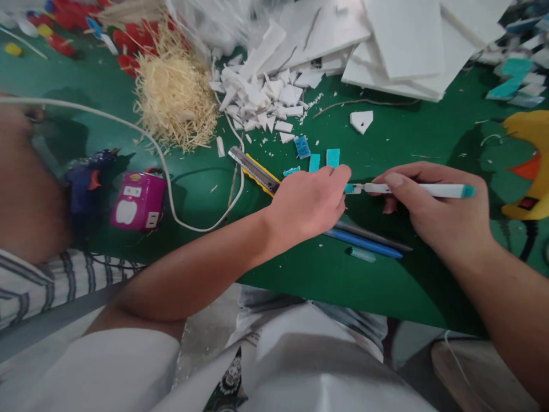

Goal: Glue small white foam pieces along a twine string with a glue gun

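My right hand [446, 200] grips a white marker [441, 190] with a teal end, its tip pointing left. The tip meets a small foam piece [352, 189], partly teal and partly white, which my left hand [311, 197] pinches between its fingers. Beyond my left fingers lie a dark blue foam piece [302, 147] and a teal foam piece [333, 157]. A yellow utility knife [257, 171] rests beside my left hand, its near end hidden. Below the hands are a blue pen [369, 242] and a teal marker cap [362, 254].
White foam scraps [266, 97] are heaped at the back, near stacked white foam sheets [398, 46]. Straw-like shreds [175, 94] stand left of them. A magenta power adapter [139, 200], a white cable [167, 166] and a yellow glue gun [529, 166] flank the work. Another person's arm [34, 189] is at left.
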Demonstrator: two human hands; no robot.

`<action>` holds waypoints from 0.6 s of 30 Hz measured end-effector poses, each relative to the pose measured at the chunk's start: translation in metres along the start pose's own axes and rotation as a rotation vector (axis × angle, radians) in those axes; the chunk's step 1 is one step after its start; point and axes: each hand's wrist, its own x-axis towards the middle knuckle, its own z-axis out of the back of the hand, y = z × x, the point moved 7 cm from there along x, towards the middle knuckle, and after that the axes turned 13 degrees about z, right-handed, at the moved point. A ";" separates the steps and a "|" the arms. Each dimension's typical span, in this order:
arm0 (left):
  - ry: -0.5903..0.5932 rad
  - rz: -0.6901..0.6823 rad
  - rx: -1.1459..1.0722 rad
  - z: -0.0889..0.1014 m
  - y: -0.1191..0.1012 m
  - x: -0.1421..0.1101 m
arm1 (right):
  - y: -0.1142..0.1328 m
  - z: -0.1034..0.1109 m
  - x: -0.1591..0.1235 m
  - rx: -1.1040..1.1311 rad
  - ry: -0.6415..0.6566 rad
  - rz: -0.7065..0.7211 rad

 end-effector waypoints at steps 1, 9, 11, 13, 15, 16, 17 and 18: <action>-0.004 0.000 -0.009 0.000 0.000 0.000 | 0.000 -0.001 0.000 0.001 0.018 -0.008; -0.002 0.015 -0.057 0.000 0.001 0.000 | 0.003 -0.001 0.003 -0.006 0.023 -0.025; 0.004 0.013 -0.056 0.001 0.001 0.000 | 0.003 -0.002 0.003 -0.005 0.031 -0.054; 0.006 0.014 -0.054 0.001 0.001 -0.001 | 0.003 -0.001 0.003 -0.004 0.016 -0.057; 0.008 0.018 -0.052 0.002 0.000 -0.001 | 0.005 0.001 0.003 -0.009 -0.009 -0.036; 0.012 0.018 -0.051 0.002 0.000 0.000 | 0.005 0.001 0.003 -0.011 -0.006 -0.035; 0.017 0.018 -0.048 0.001 0.000 0.000 | 0.004 0.000 0.003 -0.011 0.007 -0.042; 0.022 0.018 -0.044 0.001 0.000 0.000 | 0.003 -0.001 0.002 -0.008 0.023 -0.053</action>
